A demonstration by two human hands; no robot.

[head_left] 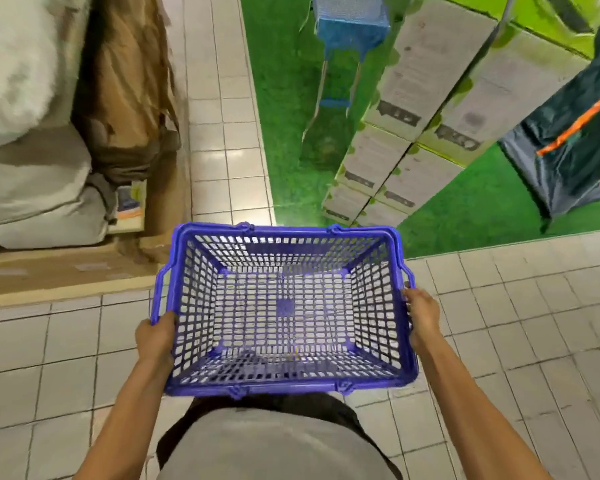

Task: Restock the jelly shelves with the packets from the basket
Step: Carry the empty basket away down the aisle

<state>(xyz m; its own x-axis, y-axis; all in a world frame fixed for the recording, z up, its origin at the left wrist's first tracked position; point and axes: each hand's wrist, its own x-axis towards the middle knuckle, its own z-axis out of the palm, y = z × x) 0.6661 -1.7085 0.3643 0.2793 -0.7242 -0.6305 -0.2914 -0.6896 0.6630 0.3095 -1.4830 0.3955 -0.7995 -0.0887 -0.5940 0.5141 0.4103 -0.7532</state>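
A blue plastic mesh basket [374, 289] is held level in front of my waist, above a tiled floor. Nothing lies inside it; the floor shows through its mesh bottom. My left hand [155, 337] grips the basket's left rim, fingers curled over the edge. My right hand [423, 318] grips the right rim the same way. No jelly packets and no jelly shelves are in view.
Stacked white and green cartons [413, 126] stand on green artificial turf [284, 116] ahead right, beside a dark tent [568, 133] and a blue stool [347, 26]. White sacks [32, 161] and brown cardboard [125, 81] sit on a pallet at the left. A tiled aisle [222, 133] runs between them.
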